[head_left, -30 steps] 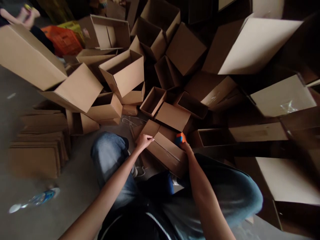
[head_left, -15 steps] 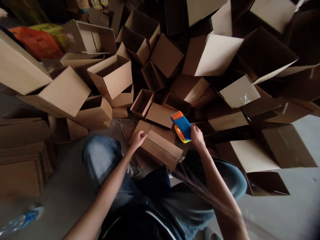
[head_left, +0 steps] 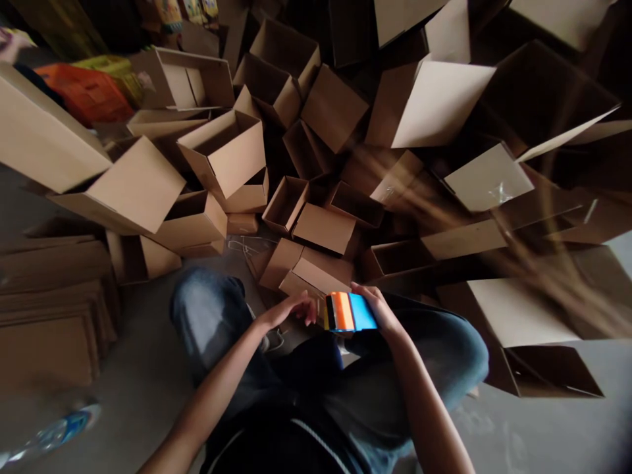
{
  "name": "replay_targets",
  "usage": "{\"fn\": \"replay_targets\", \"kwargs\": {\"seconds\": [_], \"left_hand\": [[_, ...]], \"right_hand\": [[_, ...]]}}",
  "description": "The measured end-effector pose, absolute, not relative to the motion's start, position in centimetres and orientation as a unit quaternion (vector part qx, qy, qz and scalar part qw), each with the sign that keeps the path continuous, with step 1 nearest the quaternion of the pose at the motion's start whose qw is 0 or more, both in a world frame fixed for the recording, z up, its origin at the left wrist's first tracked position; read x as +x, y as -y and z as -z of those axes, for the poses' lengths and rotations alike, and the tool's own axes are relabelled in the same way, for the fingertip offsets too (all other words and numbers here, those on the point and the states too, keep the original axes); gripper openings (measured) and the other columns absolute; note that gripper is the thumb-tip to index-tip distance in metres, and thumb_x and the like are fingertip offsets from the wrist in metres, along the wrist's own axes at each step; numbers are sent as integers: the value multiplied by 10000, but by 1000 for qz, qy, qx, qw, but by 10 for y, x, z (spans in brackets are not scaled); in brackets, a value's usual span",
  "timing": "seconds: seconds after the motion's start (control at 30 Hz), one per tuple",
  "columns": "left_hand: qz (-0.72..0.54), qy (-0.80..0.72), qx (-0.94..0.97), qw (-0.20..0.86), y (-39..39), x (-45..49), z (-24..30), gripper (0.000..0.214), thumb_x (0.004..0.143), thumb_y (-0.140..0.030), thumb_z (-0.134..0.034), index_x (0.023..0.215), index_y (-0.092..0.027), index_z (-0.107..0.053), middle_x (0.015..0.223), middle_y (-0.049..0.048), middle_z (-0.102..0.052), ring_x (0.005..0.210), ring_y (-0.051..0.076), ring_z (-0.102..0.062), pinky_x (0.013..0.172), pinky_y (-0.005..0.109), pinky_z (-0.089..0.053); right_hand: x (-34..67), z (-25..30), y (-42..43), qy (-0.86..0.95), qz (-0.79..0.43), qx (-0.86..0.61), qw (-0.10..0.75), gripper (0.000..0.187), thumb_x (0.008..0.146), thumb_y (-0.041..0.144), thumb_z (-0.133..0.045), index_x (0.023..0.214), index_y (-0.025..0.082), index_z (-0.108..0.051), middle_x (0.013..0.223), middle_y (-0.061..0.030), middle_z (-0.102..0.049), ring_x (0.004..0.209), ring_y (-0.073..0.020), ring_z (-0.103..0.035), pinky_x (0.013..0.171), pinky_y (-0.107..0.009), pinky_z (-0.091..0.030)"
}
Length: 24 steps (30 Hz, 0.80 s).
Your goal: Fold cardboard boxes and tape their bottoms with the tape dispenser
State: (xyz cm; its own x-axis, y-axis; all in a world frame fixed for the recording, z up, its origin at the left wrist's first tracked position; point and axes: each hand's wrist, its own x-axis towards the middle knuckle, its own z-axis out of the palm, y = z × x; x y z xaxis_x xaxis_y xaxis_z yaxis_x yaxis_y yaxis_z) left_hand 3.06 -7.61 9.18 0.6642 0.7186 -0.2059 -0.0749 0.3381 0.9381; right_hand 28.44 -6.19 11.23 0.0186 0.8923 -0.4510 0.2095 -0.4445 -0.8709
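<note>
cardboard boxes (head_left: 222, 148) crowd the grey floor (head_left: 143, 388).

The scene is showing dim, with deep shadow filling the upper centre and right corners. Pale light is falling on the tilted faces of the brown cardboard boxes (head_left: 439, 99). Motion blur is streaking the right side. Wide-angle distortion is bending the edges. The blue and orange tape dispenser (head_left: 349, 312) is reading sharp and saturated; the blue plastic bottle (head_left: 59, 431) is smearing.
</note>
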Motion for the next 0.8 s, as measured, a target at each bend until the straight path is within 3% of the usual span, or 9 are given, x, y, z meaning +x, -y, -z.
{"fn": "replay_targets", "kwargs": {"seconds": [0.1,0.2,0.37,0.7,0.8], "left_hand": [[-308,-298,491,758,93,36,-98,832,778,-983,-448,698,-195,-699,656,58,-621,610,170,-503,614,313,-296],[-360,-309,491,731,102,43,-102,787,753,-960,-560,667,-183,-653,621,31,-578,564,136,-423,578,293,-252],[-376,-358,449,727,107,55,-102,714,692,-862,-759,598,-189,-538,537,-32,-484,518,94,-372,563,264,-252],[-410,-392,415,711,110,58,-97,670,797,-793,-726,593,-186,-529,541,-30,-465,526,98,-382,554,269,-267],[-439,-406,374,709,108,57,-97,658,749,-777,-775,592,-191,-521,533,-47,-426,520,94,-349,554,270,-267]], "right_hand": [[283,-116,59,473,-570,-615,271,640,679,805,-652,548,232,-399,533,37,-324,534,-98,-279,504,-270,-224],[283,-118,60,503,-559,-608,254,658,713,840,-594,555,234,-391,531,42,-294,535,-97,-258,509,-271,-197],[283,-118,64,520,-548,-605,250,700,707,885,-564,546,235,-359,548,38,-290,544,-95,-254,510,-271,-198],[288,-108,66,493,-567,-612,247,710,698,912,-561,610,214,-464,564,34,-344,574,-117,-322,544,-272,-259],[287,-111,68,485,-571,-611,256,684,737,880,-568,677,199,-537,645,3,-466,649,-144,-415,610,-275,-339]]}}
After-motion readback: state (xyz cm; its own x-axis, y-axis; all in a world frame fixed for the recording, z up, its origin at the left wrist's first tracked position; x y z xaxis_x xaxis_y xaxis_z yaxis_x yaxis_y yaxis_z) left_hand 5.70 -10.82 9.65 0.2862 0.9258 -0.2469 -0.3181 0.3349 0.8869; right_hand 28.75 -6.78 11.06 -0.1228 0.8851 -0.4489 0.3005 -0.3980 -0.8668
